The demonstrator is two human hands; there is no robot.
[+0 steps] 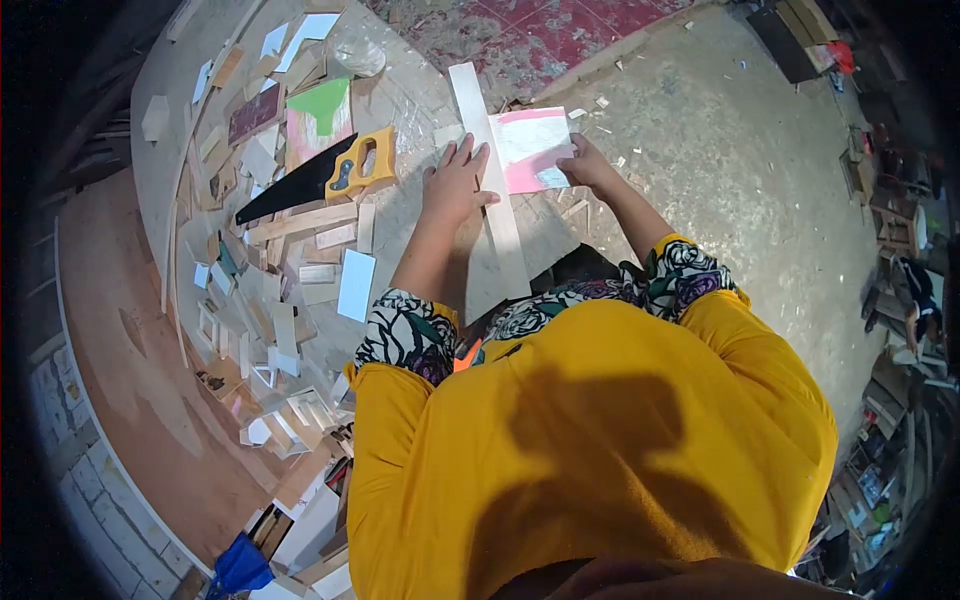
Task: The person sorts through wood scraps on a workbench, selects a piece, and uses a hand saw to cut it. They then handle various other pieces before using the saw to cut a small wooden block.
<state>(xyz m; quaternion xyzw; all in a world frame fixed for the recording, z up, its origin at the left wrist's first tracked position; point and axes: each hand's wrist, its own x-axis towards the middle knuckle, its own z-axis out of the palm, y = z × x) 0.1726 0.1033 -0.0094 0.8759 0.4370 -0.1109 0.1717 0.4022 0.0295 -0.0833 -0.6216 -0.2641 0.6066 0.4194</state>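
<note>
Yellow top [590, 440]: nearest, filling the lower part of the view; patterned cuffs end above both wrists.
Left hand [455, 188]: fingers loosely spread, laid over the long wooden strip [504, 230] and hiding part of it; not closed around it.
Right hand [590, 166]: thumb and fingers closed on the right edge of the painted board [535, 150].
Painted board: pink and white, on the floor, between strip and right hand; the strip runs along its left edge, overlap or mere contact I cannot tell.
Handsaw [318, 180]: yellow handle just beside the left hand, black blade pointing away over wood offcuts [300, 220] that crowd the left side.
Concrete floor [700, 150]: bare patch on the right; chips near the board.
Red floor patch [560, 40]: beyond the strip; far right, a heap of clutter [890, 300].
</note>
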